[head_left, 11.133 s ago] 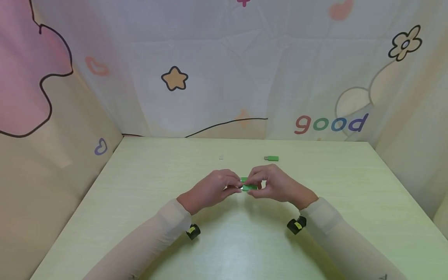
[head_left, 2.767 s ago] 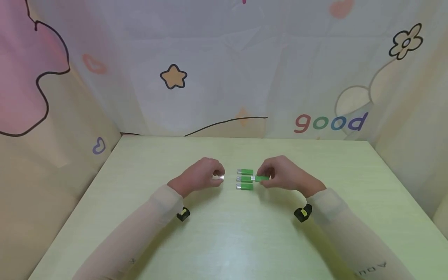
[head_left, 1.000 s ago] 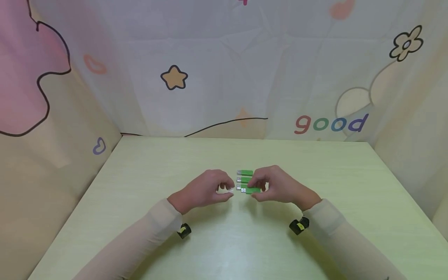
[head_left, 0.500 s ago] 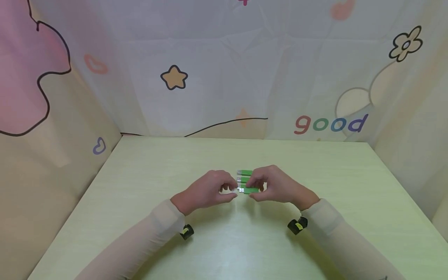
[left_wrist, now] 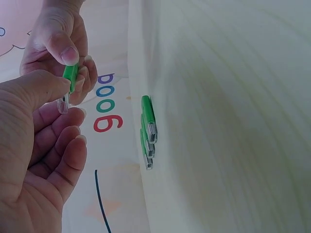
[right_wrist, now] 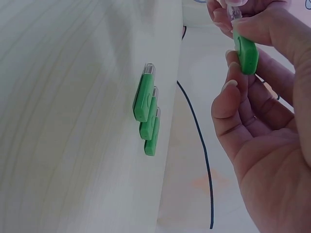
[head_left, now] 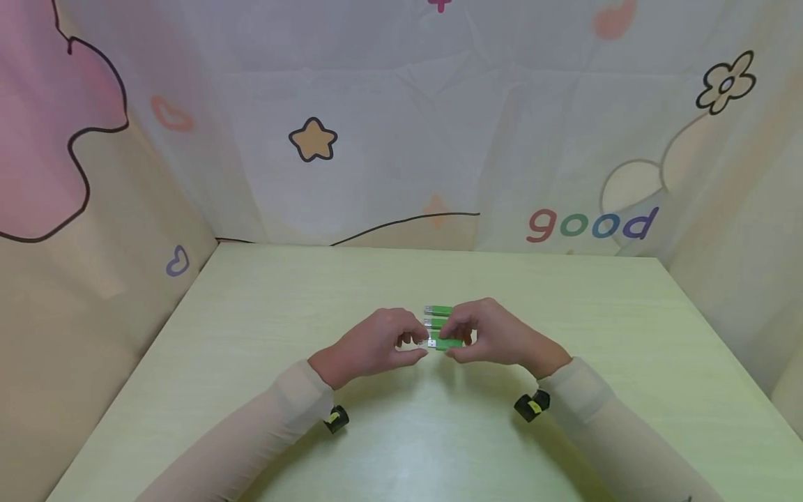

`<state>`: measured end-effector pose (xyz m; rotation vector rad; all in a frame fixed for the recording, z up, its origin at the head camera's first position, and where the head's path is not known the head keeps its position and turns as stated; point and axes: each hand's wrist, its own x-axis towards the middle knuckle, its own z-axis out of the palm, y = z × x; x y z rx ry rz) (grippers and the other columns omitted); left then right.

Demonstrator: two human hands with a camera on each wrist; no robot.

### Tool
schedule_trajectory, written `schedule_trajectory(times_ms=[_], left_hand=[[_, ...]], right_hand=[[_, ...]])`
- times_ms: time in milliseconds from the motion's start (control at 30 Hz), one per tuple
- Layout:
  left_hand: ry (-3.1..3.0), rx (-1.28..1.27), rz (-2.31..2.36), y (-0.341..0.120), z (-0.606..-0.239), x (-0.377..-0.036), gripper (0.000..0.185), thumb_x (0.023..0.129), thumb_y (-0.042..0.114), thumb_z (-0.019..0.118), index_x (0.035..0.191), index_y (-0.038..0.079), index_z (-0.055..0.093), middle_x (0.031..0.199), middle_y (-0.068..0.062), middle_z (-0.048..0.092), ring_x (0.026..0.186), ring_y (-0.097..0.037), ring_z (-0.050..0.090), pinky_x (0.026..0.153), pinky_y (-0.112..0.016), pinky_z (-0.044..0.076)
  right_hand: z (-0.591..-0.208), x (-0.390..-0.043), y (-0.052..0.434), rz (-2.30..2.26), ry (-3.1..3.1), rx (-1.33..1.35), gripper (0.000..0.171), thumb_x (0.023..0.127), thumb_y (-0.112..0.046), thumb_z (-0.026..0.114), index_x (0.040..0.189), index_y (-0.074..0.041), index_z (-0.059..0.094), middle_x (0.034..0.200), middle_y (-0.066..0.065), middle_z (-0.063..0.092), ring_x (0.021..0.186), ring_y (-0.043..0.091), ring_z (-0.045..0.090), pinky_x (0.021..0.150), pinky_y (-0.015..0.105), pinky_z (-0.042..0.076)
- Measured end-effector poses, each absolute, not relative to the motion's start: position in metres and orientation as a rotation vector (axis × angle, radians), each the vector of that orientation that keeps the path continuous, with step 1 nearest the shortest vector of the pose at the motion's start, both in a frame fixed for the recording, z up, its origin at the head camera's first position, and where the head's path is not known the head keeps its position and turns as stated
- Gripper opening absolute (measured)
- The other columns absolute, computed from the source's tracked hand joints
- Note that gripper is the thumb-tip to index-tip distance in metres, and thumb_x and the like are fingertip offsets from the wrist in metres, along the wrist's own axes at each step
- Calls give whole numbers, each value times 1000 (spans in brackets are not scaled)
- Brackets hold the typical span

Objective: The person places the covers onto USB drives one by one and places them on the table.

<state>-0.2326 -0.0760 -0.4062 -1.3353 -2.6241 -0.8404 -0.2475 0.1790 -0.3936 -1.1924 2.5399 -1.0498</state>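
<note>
Green stick (right_wrist: 245, 52) pinched rightward, clear cap (left_wrist: 62, 104) leftward; wrist views reveal three rowed sticks (right_wrist: 145, 99).

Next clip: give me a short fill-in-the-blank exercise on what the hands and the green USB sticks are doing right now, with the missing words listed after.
1. The right hand pinches a ____ USB stick above the table.
2. The left hand holds a small clear ____ at that stick's plug end.
3. In the wrist views, ____ more green sticks lie side by side on the table.
4. The word printed on the backdrop reads ____.

Missing words: green; cap; three; good
</note>
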Motion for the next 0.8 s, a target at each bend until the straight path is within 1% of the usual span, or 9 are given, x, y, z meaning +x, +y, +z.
schedule_trajectory(times_ms=[67, 200, 433, 533, 667, 800], left_hand=[[-2626, -1332, -827, -76, -406, -232, 10, 90, 14, 77, 99, 9, 75, 93, 1, 74, 83, -12, 64, 70, -14, 51], [-2621, -1330, -808, -75, -406, -232, 11, 90, 14, 77, 99, 9, 75, 93, 1, 74, 83, -12, 64, 71, -15, 52], [-2618, -1330, -799, -75, -406, -231, 11, 91, 15, 77, 100, 9, 75, 92, 1, 73, 82, -13, 64, 71, -14, 52], [-2613, -1330, -807, -75, -406, -230, 10, 91, 15, 77, 99, 9, 75, 92, 1, 73, 83, -14, 65, 72, -14, 52], [-2619, -1330, -811, -75, -406, -230, 9, 91, 14, 77, 99, 10, 75, 92, 2, 73, 83, -14, 65, 72, -15, 52], [-2634, -1314, -801, -75, -406, -230, 9, 91, 15, 77, 99, 11, 76, 92, 3, 73, 83, -13, 64, 72, -16, 52]], right_hand=[[-394, -247, 179, -1050, 2537, -1198, 15, 82, -12, 83, 95, -17, 77, 88, -3, 70, 70, 7, 59, 64, 28, 56], [-394, -247, 179, -1050, 2537, -1199, 16, 82, -12, 84, 95, -17, 77, 89, -4, 69, 70, 8, 60, 64, 29, 56], [-395, -249, 177, -1024, 2538, -1197, 16, 82, -13, 83, 96, -19, 77, 90, -4, 70, 72, 15, 62, 65, 32, 57], [-395, -249, 177, -1024, 2533, -1217, 16, 82, -11, 83, 95, -19, 77, 90, -5, 70, 72, 14, 62, 65, 32, 57], [-394, -249, 177, -1030, 2526, -1224, 17, 81, -10, 83, 95, -18, 77, 89, -4, 70, 71, 12, 61, 64, 31, 57], [-393, -248, 176, -1040, 2521, -1218, 17, 82, -10, 83, 95, -18, 77, 90, -3, 70, 72, 17, 62, 65, 28, 56]])
